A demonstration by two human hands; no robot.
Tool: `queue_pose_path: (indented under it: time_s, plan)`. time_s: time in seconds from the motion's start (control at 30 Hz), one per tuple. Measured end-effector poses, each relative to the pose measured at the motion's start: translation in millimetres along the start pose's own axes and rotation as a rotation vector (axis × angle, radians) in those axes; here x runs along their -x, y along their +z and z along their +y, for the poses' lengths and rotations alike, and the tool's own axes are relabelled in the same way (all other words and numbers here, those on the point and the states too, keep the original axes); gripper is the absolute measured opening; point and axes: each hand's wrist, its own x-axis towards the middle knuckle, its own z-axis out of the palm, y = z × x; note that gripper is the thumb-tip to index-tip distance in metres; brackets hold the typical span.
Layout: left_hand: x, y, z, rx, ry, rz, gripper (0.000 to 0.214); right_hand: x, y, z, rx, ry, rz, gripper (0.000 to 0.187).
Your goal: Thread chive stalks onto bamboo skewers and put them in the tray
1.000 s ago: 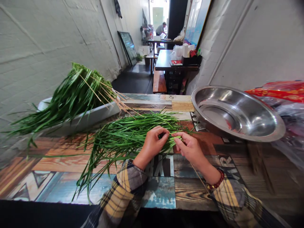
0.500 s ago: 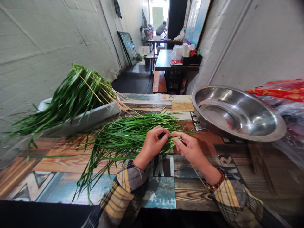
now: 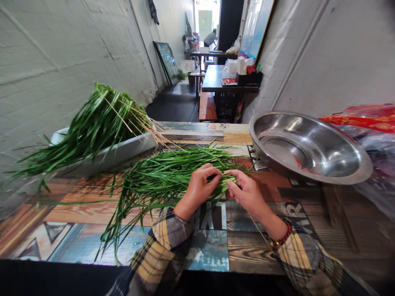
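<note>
Chives: a loose heap of chives (image 3: 166, 176) lies flat on the counter (image 3: 240, 246), just left of the basin (image 3: 311, 123).
Long axis: the stalks run across the counter. Their cut ends point toward the basin, and the leaf tips fan away from it, down toward the near edge.
Left hand (image 3: 200, 187): its grip is curled shut over a few stalks near the cut ends, on the side of the heap away from the basin.
Right hand (image 3: 247, 193): it sits between the left hand and the basin. Thumb and forefinger are pinched closed on the very ends of the same stalks.
Which is nearer: both hands meet at the basin end of the heap, fingertips almost touching. The right hand is on the tips and the left a little further along the stalks.
Skewer (image 3: 259, 232): a thin stick slants out from under the right hand toward the wrist. I cannot tell how it is held.
Tray (image 3: 135, 148): it stands well left of the basin, past the heap, and carries chives already on sticks.
</note>
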Motion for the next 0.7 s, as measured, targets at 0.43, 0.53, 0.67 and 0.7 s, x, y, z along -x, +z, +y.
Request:
queue_pose_path:
  time_s: [0.43,0.53,0.67,0.7]
  plan:
    - [-0.6,-1.4,2.4,-0.007,-0.039,-0.026,0.018,1.5,-0.4,-0.6,0.037,-0.055,-0.021,0.035]
    - [-0.4,-1.9,2.6,-0.004,-0.039,-0.041,0.018,1.4,-0.5,0.4,0.054,-0.061,-0.019,0.033]
    - [0.0,-1.7,2.9,-0.008,-0.042,-0.070,0.019,1.4,-0.3,0.6,0.073,-0.068,-0.013,0.031]
    - [0.1,-1.5,2.9,-0.008,-0.042,-0.076,0.019,1.4,-0.2,0.7,0.077,-0.072,-0.010,0.030]
